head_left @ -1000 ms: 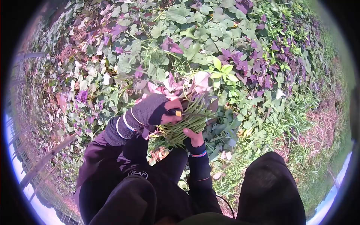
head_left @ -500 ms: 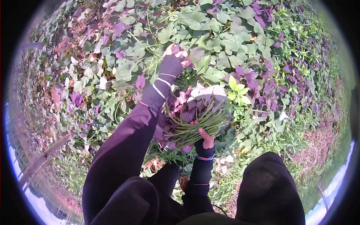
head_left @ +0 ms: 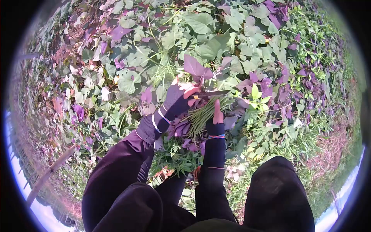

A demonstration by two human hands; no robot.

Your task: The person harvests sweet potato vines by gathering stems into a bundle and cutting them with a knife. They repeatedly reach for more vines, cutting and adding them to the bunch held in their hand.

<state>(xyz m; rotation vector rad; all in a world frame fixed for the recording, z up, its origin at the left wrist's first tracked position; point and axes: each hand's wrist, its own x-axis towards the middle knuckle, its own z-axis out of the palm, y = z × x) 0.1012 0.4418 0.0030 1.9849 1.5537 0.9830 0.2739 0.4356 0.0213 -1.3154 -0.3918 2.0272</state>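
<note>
My right hand point(head_left: 218, 114) is closed round a bunch of cut green stems point(head_left: 203, 120), its thumb lying along their side. Purple leaves point(head_left: 179, 128) hang from the bunch below and to the left. Just left of it and close against it, my left hand point(head_left: 187, 92) pinches a sweet potato shoot point(head_left: 196, 67) whose broad purple leaves stand above the fingers. A dark, narrow, blade-like piece point(head_left: 216, 93) sticks out rightward from my left hand over the stem ends. Its handle end is hidden in the fingers.
Dense sweet potato vines point(head_left: 201, 21) with green and purple leaves cover the ground ahead. Grass point(head_left: 328, 154) grows at the right. A wooden pole point(head_left: 50, 172) stands at the left. My knees point(head_left: 280, 189) frame the bottom of the view.
My left hand has come back from the leaves, down and right to the bunch, with a purple-leaved shoot. My right hand has lifted the bunch and turned its stems more upright.
</note>
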